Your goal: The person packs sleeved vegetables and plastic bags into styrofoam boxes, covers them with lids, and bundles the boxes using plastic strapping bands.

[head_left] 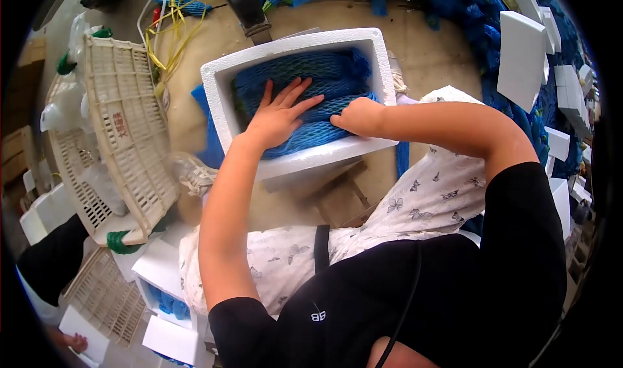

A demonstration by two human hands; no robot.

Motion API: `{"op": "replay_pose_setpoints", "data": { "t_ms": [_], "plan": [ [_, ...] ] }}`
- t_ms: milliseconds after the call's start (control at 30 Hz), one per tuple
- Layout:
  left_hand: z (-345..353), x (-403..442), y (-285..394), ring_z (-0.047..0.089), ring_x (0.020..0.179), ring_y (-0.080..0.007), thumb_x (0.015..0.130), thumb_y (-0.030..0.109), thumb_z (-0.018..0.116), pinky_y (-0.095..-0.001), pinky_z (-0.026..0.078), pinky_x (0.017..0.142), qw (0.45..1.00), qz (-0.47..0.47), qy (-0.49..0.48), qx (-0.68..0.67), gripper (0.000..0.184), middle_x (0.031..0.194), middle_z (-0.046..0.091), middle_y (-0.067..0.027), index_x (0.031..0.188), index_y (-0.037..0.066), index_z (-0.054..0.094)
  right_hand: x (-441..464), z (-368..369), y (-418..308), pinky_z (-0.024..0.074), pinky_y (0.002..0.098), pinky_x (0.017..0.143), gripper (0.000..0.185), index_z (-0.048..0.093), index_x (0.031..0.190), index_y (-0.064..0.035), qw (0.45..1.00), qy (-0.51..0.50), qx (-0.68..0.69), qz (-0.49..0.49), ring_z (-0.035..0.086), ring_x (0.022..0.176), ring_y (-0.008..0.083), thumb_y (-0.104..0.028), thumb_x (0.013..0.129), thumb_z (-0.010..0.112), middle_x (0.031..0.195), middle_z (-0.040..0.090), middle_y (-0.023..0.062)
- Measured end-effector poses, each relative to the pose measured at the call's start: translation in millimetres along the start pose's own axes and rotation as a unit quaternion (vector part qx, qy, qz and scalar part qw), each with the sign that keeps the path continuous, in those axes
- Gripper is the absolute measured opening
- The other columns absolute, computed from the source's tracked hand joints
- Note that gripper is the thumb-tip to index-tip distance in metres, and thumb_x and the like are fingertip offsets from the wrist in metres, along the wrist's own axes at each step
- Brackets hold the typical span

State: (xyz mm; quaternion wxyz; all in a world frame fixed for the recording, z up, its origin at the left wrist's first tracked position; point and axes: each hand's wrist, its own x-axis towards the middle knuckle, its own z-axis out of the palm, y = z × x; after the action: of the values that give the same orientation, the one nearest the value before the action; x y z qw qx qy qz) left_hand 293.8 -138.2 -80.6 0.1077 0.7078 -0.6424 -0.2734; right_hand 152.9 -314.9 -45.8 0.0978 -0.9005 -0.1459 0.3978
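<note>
In front of me stands a white foam box with blue mesh bags lying side by side in it. Something green shows through the netting. My left hand lies on the bags with its fingers spread. At the box's right side, my right hand is closed at the end of a blue mesh bag, its thumb pointing left. The curled fingers are partly hidden, and the netting runs up against them.
A cream plastic basket stands on its side at the left. Yellow straps lie behind it. Blue netting is heaped along the back and right, with white foam pieces on it. Another person's hand shows at lower left.
</note>
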Motion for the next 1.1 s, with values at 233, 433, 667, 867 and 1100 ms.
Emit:
{"op": "replay_pose_setpoints", "data": {
  "t_ms": [233, 433, 667, 867, 1100],
  "plan": [
    [8.6, -7.3, 20.2, 0.013, 0.144, -0.0252, 0.070, 0.042, 0.072, -0.0613, 0.006, 0.112, 1.000, -0.022, -0.010, 0.011, 0.085, 0.156, 0.014, -0.0087, 0.144, 0.030, 0.033, -34.5, -3.3, 17.9, 0.0510, 0.0410, 0.062, 0.016, 0.054, 0.086, -0.0059, 0.941, 0.310, 0.077, -0.113, 0.065, 0.068, 0.0299, -0.021, 0.083, 0.054, 0.075, 0.065, 0.0121],
    [-21.0, 7.9, 46.3, 0.021, 0.141, -0.0247, 0.072, 0.042, 0.070, -0.0603, 0.001, 0.111, 0.999, -0.044, 0.023, 0.000, 0.078, 0.154, 0.022, -0.0069, 0.142, 0.031, 0.038, -83.8, -15.0, 181.0, 0.0483, 0.0503, 0.066, 0.025, 0.059, 0.089, -0.0056, 0.892, 0.331, 0.164, 0.261, 0.062, 0.073, 0.0398, -0.028, 0.090, 0.047, 0.076, 0.064, 0.0199],
    [9.5, 34.8, 31.7, 0.033, 0.132, -0.0156, 0.065, 0.059, 0.068, -0.0607, 0.010, 0.108, 0.995, -0.062, -0.062, 0.051, 0.069, 0.144, 0.039, 0.0084, 0.130, 0.040, 0.053, 9.1, -8.6, 348.0, 0.0499, 0.0424, 0.081, 0.048, 0.049, 0.120, -0.0131, 0.751, 0.536, 0.146, 0.357, 0.058, 0.102, 0.0332, -0.028, 0.079, 0.068, 0.107, 0.059, 0.0104],
    [-1.1, 38.7, 36.6, 0.048, 0.118, -0.0130, 0.070, 0.064, 0.062, -0.0579, 0.042, 0.084, 0.990, -0.071, -0.096, 0.078, 0.064, 0.136, 0.048, 0.0111, 0.130, 0.046, 0.050, 99.7, -61.0, 373.7, 0.0485, 0.0378, 0.075, 0.057, 0.047, 0.120, -0.0105, 0.796, 0.396, 0.135, 0.437, 0.060, 0.098, 0.0262, -0.031, 0.074, 0.072, 0.109, 0.056, 0.0086],
    [3.5, 35.8, 37.2, 0.049, 0.120, -0.0224, 0.068, 0.064, 0.063, -0.0706, 0.032, 0.092, 0.980, -0.124, -0.156, -0.015, 0.063, 0.137, 0.049, 0.0033, 0.126, 0.042, 0.055, 33.2, 34.1, 365.6, 0.0412, 0.0420, 0.097, 0.099, 0.027, 0.144, -0.0089, 0.673, 0.457, 0.249, 0.526, 0.046, 0.117, 0.0397, -0.034, 0.061, 0.075, 0.124, 0.046, 0.0234]
  ]
}}
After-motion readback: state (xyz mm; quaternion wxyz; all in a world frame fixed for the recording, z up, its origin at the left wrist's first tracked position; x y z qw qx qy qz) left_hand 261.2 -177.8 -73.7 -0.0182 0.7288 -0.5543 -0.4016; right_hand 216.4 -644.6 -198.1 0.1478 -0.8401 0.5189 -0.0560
